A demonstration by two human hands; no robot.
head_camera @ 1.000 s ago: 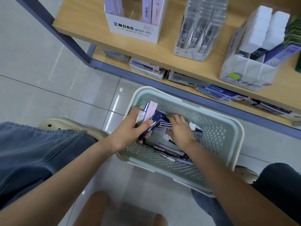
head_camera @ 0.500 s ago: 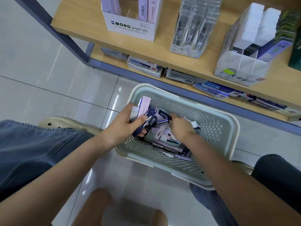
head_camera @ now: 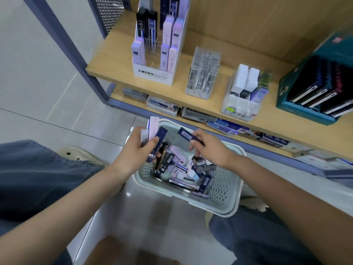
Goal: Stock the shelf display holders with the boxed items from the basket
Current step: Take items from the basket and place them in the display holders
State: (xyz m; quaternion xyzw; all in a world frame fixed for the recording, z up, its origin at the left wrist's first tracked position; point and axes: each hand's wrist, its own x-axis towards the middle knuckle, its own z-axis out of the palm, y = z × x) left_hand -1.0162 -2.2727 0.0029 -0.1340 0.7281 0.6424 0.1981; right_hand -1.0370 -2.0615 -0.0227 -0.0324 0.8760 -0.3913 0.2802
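Left hand (head_camera: 140,152): centre-left of the frame, above the basket's left rim. Its fingers are curled round a fan of slim boxes (head_camera: 154,131): a pale lilac one, a dark blue one and a clear one behind.
White holder (head_camera: 152,74): upper centre-left, standing on the wooden shelf (head_camera: 219,104). Lilac and dark boxes stand upright in it, and several slots look open.
Basket (head_camera: 225,180): lower centre, on the floor below the shelf edge. A loose heap of boxed items (head_camera: 179,167) covers its bottom.
Clear holder (head_camera: 203,73): centre, on the same shelf, just right of the white one.
Right hand (head_camera: 214,152): right of centre, over the basket. It pinches one dark blue box (head_camera: 186,135) that points toward the left hand. The two hands are near each other but apart.
Small white holder (head_camera: 242,104): right of centre, with white boxes in its back slots.
Teal box (head_camera: 315,96): far right, holding notebooks.
Progress: probably early to midway. The white holder has some stock and visible gaps, and a handful is gathered, but none of it has been shelved. Many boxes remain in the basket.
Hard to make out: motion blur hides most labels. The boxes in the left hand cannot be counted, and it is unclear which holder each belongs in. The white holder's back row is cut off at the top edge, and the lower shelf's stock is half hidden under the board.
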